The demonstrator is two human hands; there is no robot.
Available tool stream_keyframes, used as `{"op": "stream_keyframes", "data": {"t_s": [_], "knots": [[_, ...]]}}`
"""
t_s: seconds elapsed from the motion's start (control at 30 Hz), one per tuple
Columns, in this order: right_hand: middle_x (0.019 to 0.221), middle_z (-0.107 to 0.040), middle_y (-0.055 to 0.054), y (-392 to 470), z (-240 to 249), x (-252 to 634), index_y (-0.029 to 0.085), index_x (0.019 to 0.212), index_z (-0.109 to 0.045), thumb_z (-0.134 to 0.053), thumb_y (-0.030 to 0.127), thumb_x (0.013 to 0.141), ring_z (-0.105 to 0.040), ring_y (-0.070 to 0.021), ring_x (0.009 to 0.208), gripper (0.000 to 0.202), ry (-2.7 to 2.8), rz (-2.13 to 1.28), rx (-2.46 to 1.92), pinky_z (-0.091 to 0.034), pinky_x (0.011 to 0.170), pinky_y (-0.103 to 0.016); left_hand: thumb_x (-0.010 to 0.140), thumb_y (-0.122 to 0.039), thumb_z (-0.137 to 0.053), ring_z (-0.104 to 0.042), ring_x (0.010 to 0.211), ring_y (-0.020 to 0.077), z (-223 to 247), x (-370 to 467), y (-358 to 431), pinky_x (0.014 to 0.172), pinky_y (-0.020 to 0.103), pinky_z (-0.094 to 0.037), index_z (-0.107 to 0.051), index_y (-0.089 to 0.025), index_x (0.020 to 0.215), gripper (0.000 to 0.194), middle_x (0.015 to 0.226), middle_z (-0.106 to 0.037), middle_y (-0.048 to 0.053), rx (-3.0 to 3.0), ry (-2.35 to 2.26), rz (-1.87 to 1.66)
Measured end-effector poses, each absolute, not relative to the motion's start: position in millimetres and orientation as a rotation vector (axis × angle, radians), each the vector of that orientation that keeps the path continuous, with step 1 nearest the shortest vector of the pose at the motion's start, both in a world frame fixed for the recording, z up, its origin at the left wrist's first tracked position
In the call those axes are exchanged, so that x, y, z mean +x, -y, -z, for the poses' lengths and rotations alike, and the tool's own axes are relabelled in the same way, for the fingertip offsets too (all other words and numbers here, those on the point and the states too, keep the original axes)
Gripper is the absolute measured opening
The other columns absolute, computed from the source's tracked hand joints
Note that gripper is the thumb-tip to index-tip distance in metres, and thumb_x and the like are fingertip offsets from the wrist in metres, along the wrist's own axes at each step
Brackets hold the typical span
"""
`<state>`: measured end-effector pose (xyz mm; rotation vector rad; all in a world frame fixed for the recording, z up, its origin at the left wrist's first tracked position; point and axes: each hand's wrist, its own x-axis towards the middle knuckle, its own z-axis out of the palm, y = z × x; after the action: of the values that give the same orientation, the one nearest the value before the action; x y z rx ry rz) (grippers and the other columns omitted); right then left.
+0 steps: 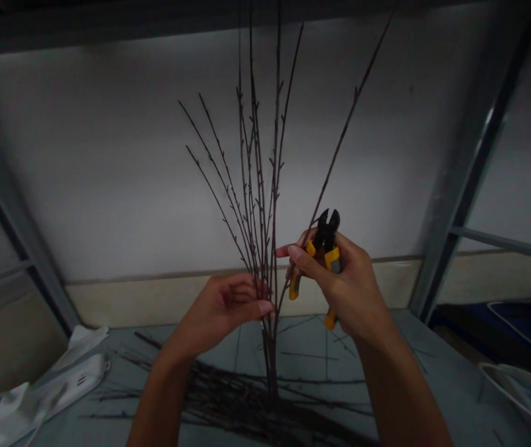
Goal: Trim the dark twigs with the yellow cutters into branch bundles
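Observation:
An upright bundle of thin dark twigs fans out toward the top in the middle of the view. My left hand is closed around its lower part, thumb across the stems. To the right, my right hand holds cutting pliers with yellow and black handles, their jaws pointing up and parted. Between the thumb and fingers of that same hand runs a single long twig, leaning to the right, its lower end reaching the bundle.
More dark twigs lie in a pile across the grey table, with loose bits behind. A white power strip and crumpled white material are at left. A white-rimmed container stands at right; metal frame posts flank the table.

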<state>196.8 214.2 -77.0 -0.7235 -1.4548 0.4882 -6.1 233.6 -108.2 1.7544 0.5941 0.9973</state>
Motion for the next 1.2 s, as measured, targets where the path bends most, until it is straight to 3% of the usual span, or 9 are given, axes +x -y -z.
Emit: {"op": "stream_keyframes", "data": {"t_s": [0.17, 0.3, 0.4, 0.53, 0.7, 0.83, 0.93, 1.1, 1.2], "knots": [[0.089, -0.073, -0.001, -212.9, 76.2, 193.5, 0.024, 0.089, -0.061, -0.075, 0.038, 0.087, -0.07, -0.0171, 0.075, 0.02, 1.438, -0.492, -0.704, -0.057, 0.066, -0.029, 0.086, -0.027, -0.074, -0.071, 0.084, 0.0218, 105.7, -4.7, -233.2, 0.083, 0.039, -0.055, -0.059, -0.018, 0.119, 0.037, 0.087, -0.072, 0.005, 1.711, -0.601, -1.081], [0.091, -0.074, -0.001, -199.8, 71.9, 180.6, 0.024, 0.088, -0.062, -0.077, 0.035, 0.085, -0.073, -0.0188, 0.082, 0.019, 1.383, -0.484, -0.664, -0.059, 0.066, -0.027, 0.092, -0.035, -0.067, -0.069, 0.101, 0.023, 112.9, -5.5, -197.6, 0.092, 0.04, -0.055, -0.05, -0.025, 0.137, 0.05, 0.113, -0.07, 0.009, 1.677, -0.74, -1.247], [0.092, -0.075, 0.0, -182.3, 66.6, 165.1, 0.024, 0.088, -0.063, -0.078, 0.035, 0.084, -0.073, -0.0175, 0.081, 0.019, 1.359, -0.51, -0.635, -0.06, 0.067, -0.026, 0.083, -0.037, -0.077, -0.07, 0.105, 0.0231, 135.8, -7.4, -155.3, 0.09, 0.036, -0.058, -0.047, -0.032, 0.144, 0.068, 0.127, -0.068, 0.008, 1.637, -0.983, -1.373], [0.099, -0.076, -0.001, -155.0, 63.2, 141.0, 0.024, 0.09, -0.067, -0.077, 0.039, 0.084, -0.07, -0.0149, 0.075, 0.019, 1.505, -0.607, -0.646, -0.059, 0.066, -0.025, 0.095, -0.042, -0.059, -0.073, 0.09, 0.0213, 173.8, -18.6, -108.7, 0.076, 0.03, -0.06, -0.066, -0.027, 0.128, 0.037, 0.117, -0.075, 0.009, 1.562, -1.249, -1.641], [0.099, -0.074, -0.003, -125.2, 69.9, 111.7, 0.026, 0.102, -0.069, -0.073, 0.044, 0.086, -0.069, -0.0183, 0.078, 0.025, 1.636, -0.571, -0.672, -0.058, 0.072, -0.031, 0.093, -0.046, -0.059, -0.059, 0.058, 0.0143, 190.5, -40.1, -69.9, 0.055, 0.023, -0.048, -0.074, -0.023, 0.115, 0.035, 0.088, -0.08, 0.006, 1.316, -1.365, -1.831], [0.115, -0.068, -0.006, -101.3, 76.7, 98.3, 0.027, 0.096, -0.069, -0.07, 0.039, 0.089, -0.067, -0.0242, 0.101, 0.014, 1.604, -0.34, -0.671, -0.055, 0.088, -0.037, 0.089, -0.051, -0.065, -0.055, 0.058, 0.0131, 189.6, -44.3, -44.2, 0.055, 0.023, -0.044, -0.075, -0.02, 0.11, 0.04, 0.088, -0.077, 0.008, 1.169, -1.179, -1.835], [0.116, -0.064, -0.007, -84.8, 84.1, 97.4, 0.026, 0.097, -0.065, -0.073, 0.039, 0.086, -0.066, -0.0211, 0.094, 0.018, 1.562, -0.264, -0.732, -0.055, 0.081, -0.033, 0.085, -0.054, -0.069, -0.054, 0.058, 0.0122, 193.8, -38.2, -29.9, 0.059, 0.023, -0.046, -0.075, -0.018, 0.109, 0.044, 0.088, -0.074, 0.009, 1.05, -1.078, -1.837], [0.088, -0.067, 0.0, -62.8, 107.4, 104.8, 0.026, 0.112, -0.059, -0.078, 0.046, 0.079, -0.061, -0.016, 0.065, 0.042, 1.534, -0.444, -0.938, -0.054, 0.063, -0.03, 0.079, -0.053, -0.076, -0.05, 0.052, 0.0079, 205.9, -19.0, -13.7, 0.049, 0.017, -0.04, -0.075, -0.017, 0.105, 0.044, 0.08, -0.071, 0.007, 0.912, -0.951, -1.792], [0.097, -0.072, -0.004, -52.5, 125.1, 109.8, 0.024, 0.113, -0.062, -0.079, 0.051, 0.076, -0.065, -0.0175, 0.068, 0.049, 1.522, -0.644, -1.011, -0.055, 0.063, -0.031, 0.08, -0.052, -0.076, -0.05, 0.047, 0.006, 214.1, -6.4, -6.1, 0.043, 0.015, -0.036, -0.075, -0.017, 0.101, 0.041, 0.081, -0.073, 0.007, 0.89, -0.872, -1.768]]}}
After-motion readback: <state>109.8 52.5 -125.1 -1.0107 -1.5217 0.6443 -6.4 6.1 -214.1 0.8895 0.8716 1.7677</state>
